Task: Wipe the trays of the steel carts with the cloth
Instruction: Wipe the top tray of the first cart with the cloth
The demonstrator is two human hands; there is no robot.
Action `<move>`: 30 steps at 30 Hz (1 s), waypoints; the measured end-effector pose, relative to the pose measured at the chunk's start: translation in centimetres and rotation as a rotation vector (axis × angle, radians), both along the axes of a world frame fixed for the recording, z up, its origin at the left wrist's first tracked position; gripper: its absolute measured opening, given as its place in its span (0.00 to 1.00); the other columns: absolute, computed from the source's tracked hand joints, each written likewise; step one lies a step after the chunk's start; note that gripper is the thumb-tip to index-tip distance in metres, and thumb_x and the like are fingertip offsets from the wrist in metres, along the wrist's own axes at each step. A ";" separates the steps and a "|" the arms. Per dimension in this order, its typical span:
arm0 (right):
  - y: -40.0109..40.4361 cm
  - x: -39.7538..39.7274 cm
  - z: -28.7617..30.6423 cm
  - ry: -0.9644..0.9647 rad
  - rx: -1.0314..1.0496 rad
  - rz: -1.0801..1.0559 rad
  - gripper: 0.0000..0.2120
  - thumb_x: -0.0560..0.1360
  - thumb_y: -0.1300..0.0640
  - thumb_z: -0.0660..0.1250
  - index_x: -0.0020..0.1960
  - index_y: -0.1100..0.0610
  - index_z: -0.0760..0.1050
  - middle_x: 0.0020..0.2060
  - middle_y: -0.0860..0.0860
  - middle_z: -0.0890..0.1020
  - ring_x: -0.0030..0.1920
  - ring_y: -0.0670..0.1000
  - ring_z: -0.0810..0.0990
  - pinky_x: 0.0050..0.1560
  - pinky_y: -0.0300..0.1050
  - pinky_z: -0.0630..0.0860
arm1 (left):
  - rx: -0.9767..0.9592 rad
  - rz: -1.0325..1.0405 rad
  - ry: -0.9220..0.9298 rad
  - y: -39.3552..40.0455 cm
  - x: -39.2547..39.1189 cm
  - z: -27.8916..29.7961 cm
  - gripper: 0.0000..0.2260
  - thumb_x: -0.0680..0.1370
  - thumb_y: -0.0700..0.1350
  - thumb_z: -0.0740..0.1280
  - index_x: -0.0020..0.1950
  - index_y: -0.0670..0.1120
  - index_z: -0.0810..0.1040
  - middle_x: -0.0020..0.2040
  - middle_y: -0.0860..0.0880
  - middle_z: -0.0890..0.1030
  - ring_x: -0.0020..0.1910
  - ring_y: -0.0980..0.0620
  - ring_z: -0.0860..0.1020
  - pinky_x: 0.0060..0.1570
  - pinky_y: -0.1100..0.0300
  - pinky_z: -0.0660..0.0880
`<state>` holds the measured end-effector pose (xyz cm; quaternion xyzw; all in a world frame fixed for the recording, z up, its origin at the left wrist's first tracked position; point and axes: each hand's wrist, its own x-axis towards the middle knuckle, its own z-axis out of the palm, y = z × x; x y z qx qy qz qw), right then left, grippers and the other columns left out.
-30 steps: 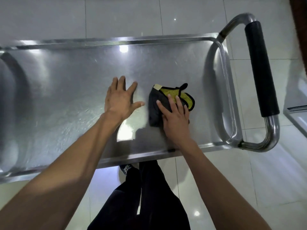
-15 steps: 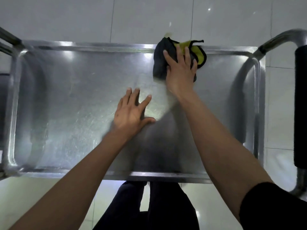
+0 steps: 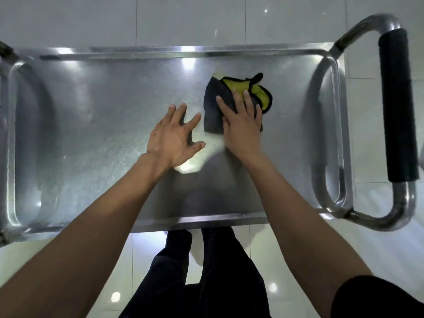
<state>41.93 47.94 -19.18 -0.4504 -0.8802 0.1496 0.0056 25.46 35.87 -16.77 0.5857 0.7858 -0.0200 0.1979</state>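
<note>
A steel cart tray (image 3: 91,115) fills the view, seen from above. A folded cloth (image 3: 212,111), dark grey with a yellow side and black trim, lies right of the tray's middle. My right hand (image 3: 242,125) presses flat on the cloth with straight fingers. My left hand (image 3: 174,136) rests beside it on the bare steel, fingers spread, thumb pointing toward the cloth.
The cart's tubular handle (image 3: 397,106) with a black foam grip sticks out at the right. White glossy floor tiles (image 3: 68,19) surround the cart. My dark trouser legs (image 3: 206,271) stand at the tray's near edge.
My right hand has drawn the cloth back from the far rim toward the tray's middle. My left hand has stayed flat on the steel.
</note>
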 end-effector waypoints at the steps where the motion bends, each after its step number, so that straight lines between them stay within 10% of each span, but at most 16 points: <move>1: -1.7 1.1 0.0 0.006 -0.009 -0.006 0.25 0.82 0.52 0.56 0.78 0.40 0.59 0.80 0.52 0.56 0.80 0.57 0.49 0.76 0.65 0.50 | -0.022 -0.028 -0.011 -0.2 -0.4 0.2 0.36 0.77 0.67 0.63 0.81 0.57 0.55 0.82 0.44 0.51 0.81 0.40 0.48 0.74 0.43 0.60; 14: -22.0 12.2 -0.7 -0.057 0.016 -0.079 0.24 0.82 0.51 0.56 0.77 0.39 0.61 0.80 0.49 0.56 0.81 0.55 0.47 0.75 0.65 0.58 | -0.035 -0.006 0.145 -3.3 -1.6 0.5 0.35 0.76 0.70 0.60 0.77 0.53 0.58 0.78 0.44 0.56 0.76 0.34 0.52 0.68 0.33 0.62; 30: -12.6 1.1 -0.1 -0.022 0.041 -0.063 0.24 0.81 0.53 0.60 0.76 0.40 0.65 0.79 0.52 0.61 0.80 0.58 0.53 0.75 0.66 0.55 | 0.145 -0.120 0.133 -4.5 -5.0 -1.4 0.34 0.74 0.70 0.61 0.72 0.50 0.67 0.75 0.48 0.65 0.74 0.38 0.59 0.69 0.31 0.58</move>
